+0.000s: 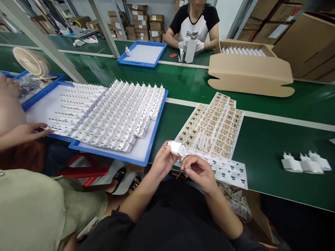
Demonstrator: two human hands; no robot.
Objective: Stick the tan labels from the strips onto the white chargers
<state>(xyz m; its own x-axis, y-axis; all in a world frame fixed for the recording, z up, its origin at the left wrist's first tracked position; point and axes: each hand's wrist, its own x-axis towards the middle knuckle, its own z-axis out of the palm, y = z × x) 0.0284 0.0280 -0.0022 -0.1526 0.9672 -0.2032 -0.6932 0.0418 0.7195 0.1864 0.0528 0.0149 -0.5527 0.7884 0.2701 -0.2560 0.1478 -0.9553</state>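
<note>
My left hand grips a white plug charger, its pins toward the left and its flat end toward my right hand. My right hand is just right of the charger, thumb and forefinger pinched together; whatever is between them is too small to make out. Beyond both hands lie overlapping sheets of stickers with cut oval shapes. Another sticker sheet, white with dark marks, lies at the table's front edge, partly behind my right hand.
A blue-rimmed tray at left holds rows of white chargers; a co-worker's hand touches a neighbouring tray. Three chargers stand at right. Across the green table are a gloved person, a blue tray and an open carton.
</note>
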